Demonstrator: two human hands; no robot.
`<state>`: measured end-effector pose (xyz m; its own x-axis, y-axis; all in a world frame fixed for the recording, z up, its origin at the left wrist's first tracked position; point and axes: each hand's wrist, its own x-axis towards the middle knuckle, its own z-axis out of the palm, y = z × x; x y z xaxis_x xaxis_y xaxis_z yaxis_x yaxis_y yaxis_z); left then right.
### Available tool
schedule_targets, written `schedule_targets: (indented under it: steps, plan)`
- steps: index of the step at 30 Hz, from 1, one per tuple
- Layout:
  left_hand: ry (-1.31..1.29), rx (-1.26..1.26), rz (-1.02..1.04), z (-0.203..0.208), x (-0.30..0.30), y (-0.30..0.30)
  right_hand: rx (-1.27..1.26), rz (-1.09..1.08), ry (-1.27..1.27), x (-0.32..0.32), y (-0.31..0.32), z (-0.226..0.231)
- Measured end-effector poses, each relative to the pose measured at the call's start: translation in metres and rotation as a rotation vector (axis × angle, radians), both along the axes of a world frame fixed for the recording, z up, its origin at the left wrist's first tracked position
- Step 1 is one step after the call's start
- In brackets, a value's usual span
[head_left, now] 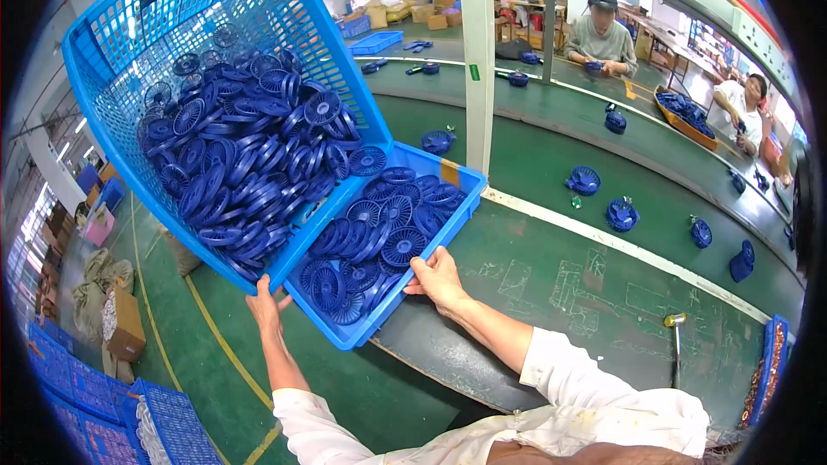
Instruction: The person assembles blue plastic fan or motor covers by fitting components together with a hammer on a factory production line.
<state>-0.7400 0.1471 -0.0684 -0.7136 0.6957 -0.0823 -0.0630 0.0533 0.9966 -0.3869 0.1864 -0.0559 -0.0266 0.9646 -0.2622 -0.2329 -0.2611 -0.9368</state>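
Note:
A large blue mesh basket (86,90), heaped with dark blue round fan covers (233,146), is tilted on the left. Its rim meets a shallow blue tray (357,337), where more fan covers (379,228) lie piled. My left hand (265,306) is closed on the basket's lower corner, close to the tray's near left corner; some of its fingers are hidden behind the rim. With my right hand (438,277) I grip the tray's right side wall, thumb over the edge. One fan cover (368,161) rests where basket and tray meet.
A hammer (676,340) lies on the dark worktable (551,293), left of a narrow blue bin (767,370) of small copper-coloured parts. A conveyor belt (534,142) carries several blue fan units behind a white post (475,60). Two co-workers (600,39) (748,112) sit beyond it.

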Motion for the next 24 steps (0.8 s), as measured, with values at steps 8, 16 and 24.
schedule_targets:
  steps: [8, 16, 24]
  plan:
    - [0.061, -0.046, 0.016, -0.006, -0.009, 0.006, -0.001, 0.013, 0.065, -0.006, -0.017, 0.000]
    - [0.048, -0.102, 0.011, -0.001, -0.010, 0.011, -0.007, -0.071, -0.012, -0.005, -0.019, 0.002]
    - [0.028, -0.086, -0.021, 0.007, 0.017, -0.007, 0.003, -0.024, 0.035, 0.020, -0.033, -0.002]
